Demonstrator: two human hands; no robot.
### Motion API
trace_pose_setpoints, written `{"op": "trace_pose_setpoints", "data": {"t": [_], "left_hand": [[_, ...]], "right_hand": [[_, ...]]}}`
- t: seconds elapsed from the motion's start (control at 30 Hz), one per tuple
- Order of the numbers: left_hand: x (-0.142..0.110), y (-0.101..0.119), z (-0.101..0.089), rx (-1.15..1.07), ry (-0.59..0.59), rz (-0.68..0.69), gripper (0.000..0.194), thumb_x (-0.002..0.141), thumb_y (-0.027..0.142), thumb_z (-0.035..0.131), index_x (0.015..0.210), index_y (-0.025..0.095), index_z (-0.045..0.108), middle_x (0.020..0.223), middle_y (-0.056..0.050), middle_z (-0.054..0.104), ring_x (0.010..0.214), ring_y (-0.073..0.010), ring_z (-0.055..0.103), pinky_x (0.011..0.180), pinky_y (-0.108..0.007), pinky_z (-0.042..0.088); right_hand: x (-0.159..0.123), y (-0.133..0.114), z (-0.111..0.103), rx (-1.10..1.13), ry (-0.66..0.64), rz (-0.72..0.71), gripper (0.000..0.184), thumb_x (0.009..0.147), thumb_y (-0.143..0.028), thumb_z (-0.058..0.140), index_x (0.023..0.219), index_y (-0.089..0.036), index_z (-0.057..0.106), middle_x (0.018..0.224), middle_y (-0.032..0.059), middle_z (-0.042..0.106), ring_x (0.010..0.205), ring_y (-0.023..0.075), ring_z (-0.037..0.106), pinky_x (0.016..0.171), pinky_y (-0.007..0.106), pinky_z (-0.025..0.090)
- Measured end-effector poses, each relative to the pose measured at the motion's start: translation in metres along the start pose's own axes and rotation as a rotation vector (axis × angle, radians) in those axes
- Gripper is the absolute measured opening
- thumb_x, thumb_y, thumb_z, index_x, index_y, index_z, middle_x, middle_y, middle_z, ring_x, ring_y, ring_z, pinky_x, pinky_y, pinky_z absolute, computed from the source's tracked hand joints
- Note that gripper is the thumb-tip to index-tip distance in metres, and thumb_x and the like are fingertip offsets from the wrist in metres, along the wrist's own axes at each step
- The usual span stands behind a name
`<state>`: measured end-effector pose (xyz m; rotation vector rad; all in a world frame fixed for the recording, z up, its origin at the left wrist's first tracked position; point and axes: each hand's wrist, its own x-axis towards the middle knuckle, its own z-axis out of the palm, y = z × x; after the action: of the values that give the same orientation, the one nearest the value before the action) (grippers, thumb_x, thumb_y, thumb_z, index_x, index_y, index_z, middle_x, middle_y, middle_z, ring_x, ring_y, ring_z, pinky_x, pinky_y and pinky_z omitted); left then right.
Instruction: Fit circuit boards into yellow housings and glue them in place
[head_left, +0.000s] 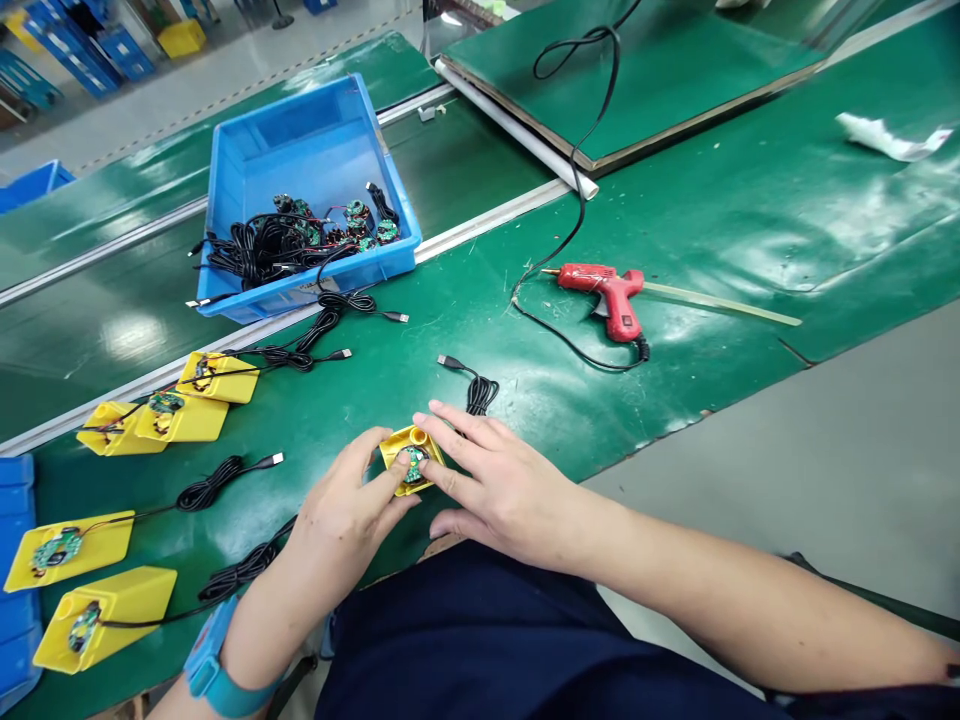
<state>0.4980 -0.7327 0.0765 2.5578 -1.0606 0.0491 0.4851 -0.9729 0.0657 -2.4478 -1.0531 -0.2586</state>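
A small yellow plastic housing (388,455), open at the top, is held over the bench's front edge. My left hand (352,490) grips its side, with the thumb on the round green circuit board (414,466) inside. From the right, my right hand (495,480) reaches over with fingers stretched and spread. Its index fingertip touches the board, and another finger lies by the housing's far rim. Its thumb is apart from the housing. Just beyond this hand lies a coiled black USB cable (481,394); where it runs under the fingers is hidden.
A blue bin (300,120) holds cabled boards. Several yellow housings (196,420) with boards and cables stand at left, beside another blue bin (19,560). A red glue gun (600,290) with a glue stick lies right; its cord (581,200) crosses the green bench.
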Motion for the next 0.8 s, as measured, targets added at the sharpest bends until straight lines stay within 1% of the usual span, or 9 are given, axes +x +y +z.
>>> {"op": "trace_pose_setpoints", "data": {"t": [0.1,0.17,0.37,0.5,0.67,0.8], "left_hand": [[0.0009,-0.0012,0.0,0.001,0.007,-0.001,0.029,0.094,0.023,0.064,0.122,0.016,0.062,0.135,-0.018,0.052,0.115,-0.0283,0.063,0.088,-0.042,0.064],[0.0015,-0.0018,-0.0005,-0.005,0.001,-0.006,0.027,0.093,0.023,0.065,0.12,0.017,0.063,0.134,-0.018,0.052,0.116,-0.0289,0.062,0.087,-0.042,0.064],[0.0003,-0.0044,-0.0005,-0.091,0.015,-0.003,0.024,0.094,0.025,0.067,0.117,0.019,0.064,0.137,-0.016,0.054,0.124,-0.0286,0.057,0.092,-0.041,0.061],[-0.0003,-0.0051,0.0005,-0.133,0.021,-0.016,0.026,0.093,0.024,0.068,0.118,0.02,0.064,0.139,-0.016,0.056,0.128,-0.0281,0.056,0.102,-0.045,0.057],[0.0021,-0.0049,-0.002,-0.172,0.056,-0.017,0.026,0.091,0.027,0.071,0.116,0.02,0.066,0.136,-0.015,0.06,0.127,-0.0282,0.058,0.103,-0.047,0.056],[0.0037,-0.0044,-0.0069,-0.235,0.06,-0.024,0.032,0.09,0.03,0.073,0.12,0.021,0.066,0.135,-0.014,0.062,0.126,-0.0275,0.06,0.104,-0.046,0.056]], "right_hand": [[0.0009,-0.0005,-0.0015,-0.017,-0.009,-0.012,0.052,0.092,-0.046,0.071,0.124,-0.006,0.067,0.149,0.0281,0.051,0.147,0.0429,0.037,0.103,0.055,0.051],[0.0018,-0.001,-0.0026,-0.027,-0.016,-0.019,0.052,0.093,-0.047,0.07,0.124,-0.005,0.067,0.147,0.0278,0.052,0.148,0.0424,0.036,0.103,0.054,0.051],[0.0038,-0.0004,-0.0035,-0.053,-0.049,-0.077,0.059,0.093,-0.047,0.069,0.128,0.0,0.064,0.144,0.0277,0.055,0.148,0.043,0.034,0.103,0.052,0.052],[0.0052,0.0006,-0.0056,-0.084,-0.075,-0.109,0.058,0.095,-0.048,0.066,0.127,-0.001,0.065,0.145,0.026,0.055,0.149,0.0424,0.034,0.104,0.05,0.051],[0.0061,-0.0004,-0.0093,-0.072,-0.087,-0.09,0.058,0.092,-0.046,0.072,0.127,0.0,0.065,0.145,0.0278,0.054,0.149,0.0424,0.033,0.105,0.051,0.051],[0.0027,0.0001,-0.0066,0.026,-0.076,-0.033,0.056,0.09,-0.041,0.075,0.13,-0.003,0.063,0.147,0.0271,0.052,0.146,0.0412,0.038,0.107,0.054,0.05]]}}
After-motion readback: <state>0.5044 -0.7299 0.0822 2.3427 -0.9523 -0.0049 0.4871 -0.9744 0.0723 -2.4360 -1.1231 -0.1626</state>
